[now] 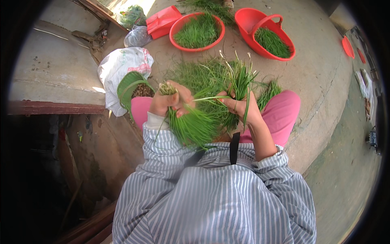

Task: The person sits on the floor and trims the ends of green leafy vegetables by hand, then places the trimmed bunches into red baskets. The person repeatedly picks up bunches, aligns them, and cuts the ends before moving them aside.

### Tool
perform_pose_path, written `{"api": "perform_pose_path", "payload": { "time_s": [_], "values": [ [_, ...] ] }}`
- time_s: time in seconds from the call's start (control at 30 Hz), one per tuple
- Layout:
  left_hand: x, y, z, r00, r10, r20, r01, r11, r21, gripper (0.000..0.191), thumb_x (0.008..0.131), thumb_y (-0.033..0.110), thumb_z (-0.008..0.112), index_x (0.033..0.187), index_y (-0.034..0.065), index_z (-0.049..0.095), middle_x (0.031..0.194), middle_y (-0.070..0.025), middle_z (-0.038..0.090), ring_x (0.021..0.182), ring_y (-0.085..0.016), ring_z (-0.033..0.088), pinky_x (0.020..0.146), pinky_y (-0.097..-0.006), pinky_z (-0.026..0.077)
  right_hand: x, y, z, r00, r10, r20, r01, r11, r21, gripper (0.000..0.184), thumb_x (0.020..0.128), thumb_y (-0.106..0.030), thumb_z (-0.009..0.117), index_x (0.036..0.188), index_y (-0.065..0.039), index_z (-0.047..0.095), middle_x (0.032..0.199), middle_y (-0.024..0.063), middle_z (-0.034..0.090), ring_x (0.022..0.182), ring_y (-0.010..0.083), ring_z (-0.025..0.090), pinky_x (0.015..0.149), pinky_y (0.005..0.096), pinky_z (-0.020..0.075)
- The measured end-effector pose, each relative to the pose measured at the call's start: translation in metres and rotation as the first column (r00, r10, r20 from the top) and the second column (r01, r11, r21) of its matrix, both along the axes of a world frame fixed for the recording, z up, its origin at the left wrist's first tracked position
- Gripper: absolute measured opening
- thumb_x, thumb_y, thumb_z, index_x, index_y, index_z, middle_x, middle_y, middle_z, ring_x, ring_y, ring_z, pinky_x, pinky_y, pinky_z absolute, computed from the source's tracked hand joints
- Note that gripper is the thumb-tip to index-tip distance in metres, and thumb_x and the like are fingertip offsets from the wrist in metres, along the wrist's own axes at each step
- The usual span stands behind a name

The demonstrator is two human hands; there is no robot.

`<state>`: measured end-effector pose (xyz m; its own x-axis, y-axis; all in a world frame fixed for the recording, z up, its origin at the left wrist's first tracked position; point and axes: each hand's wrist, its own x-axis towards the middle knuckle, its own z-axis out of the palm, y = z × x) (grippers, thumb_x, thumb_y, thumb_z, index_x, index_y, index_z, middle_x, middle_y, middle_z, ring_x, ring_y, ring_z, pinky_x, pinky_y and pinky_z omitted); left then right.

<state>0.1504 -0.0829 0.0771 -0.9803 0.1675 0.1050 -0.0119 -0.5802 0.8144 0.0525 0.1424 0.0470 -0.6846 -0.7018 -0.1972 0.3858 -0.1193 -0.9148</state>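
Observation:
My left hand (pixel 170 99) grips a bunch of thin green leafy stalks (pixel 195 125), its pale root ends poking up above the fist and its leaves hanging towards my lap. In my right hand (pixel 240 105) is a second bunch of green stalks (pixel 242 80), with whitish root ends pointing up. A few pale stalks stretch between the two hands. Beneath and beyond them, a loose heap of the same greens (pixel 201 73) lies on the floor. Another small bunch (pixel 269 93) rests beside my right knee.
Beyond the heap stand a red plastic basin (pixel 172 41) and a red handled basket (pixel 243 18), both holding greens. At left are a white woven sack (pixel 114 65), a green basket (pixel 125 85), plastic bags (pixel 137 36) and a red bag (pixel 163 23). A person's foot (pixel 228 4) shows at the top.

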Motion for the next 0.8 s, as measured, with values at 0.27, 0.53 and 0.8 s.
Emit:
{"api": "perform_pose_path", "payload": {
  "time_s": [0.27, 0.53, 0.8],
  "values": [
    [-0.0014, 0.0057, 0.0026, 1.0, -0.02, -0.022, 0.022, 0.995, 0.095, 0.04, 0.077, 0.033, 0.071, 0.078, -0.0066, 0.062, 0.056, -0.0106, 0.05, 0.042, -0.013, 0.041, 0.038, -0.0254, 0.032, 0.0015, 0.0016, 0.0005, 0.998, 0.029, -0.059, -0.026, 0.999, 0.048, 0.016, 0.075, 0.0, 0.069, 0.083, -0.003, 0.056, 0.084, 0.0027, 0.065, 0.071, 0.0069, 0.054, 0.063, 0.0227, 0.0444],
    [-0.0004, 0.0024, 0.0026, 1.0, 0.001, 0.031, -0.001, 1.0, 0.015, 0.039, 0.078, 0.033, 0.071, 0.077, -0.0058, 0.063, 0.063, -0.015, 0.056, 0.042, -0.012, 0.04, 0.037, -0.0251, 0.033, 0.0011, 0.0012, 0.0048, 0.991, 0.042, -0.129, -0.038, 0.999, 0.032, 0.014, 0.074, 0.0, 0.069, 0.086, -0.002, 0.061, 0.08, 0.0002, 0.063, 0.068, 0.0065, 0.052, 0.062, 0.0225, 0.0436],
    [0.0, 0.0059, 0.0018, 0.998, -0.004, 0.055, 0.002, 0.999, 0.047, 0.039, 0.079, 0.031, 0.07, 0.077, -0.0065, 0.061, 0.062, -0.0127, 0.055, 0.045, -0.011, 0.041, 0.039, -0.0243, 0.034, 0.0042, -0.0032, -0.0037, 0.993, -0.061, -0.102, 0.065, 0.997, 0.034, 0.012, 0.075, -0.002, 0.07, 0.084, -0.002, 0.062, 0.072, -0.0023, 0.058, 0.061, 0.0052, 0.05, 0.053, 0.0219, 0.0401]
  ]
}}
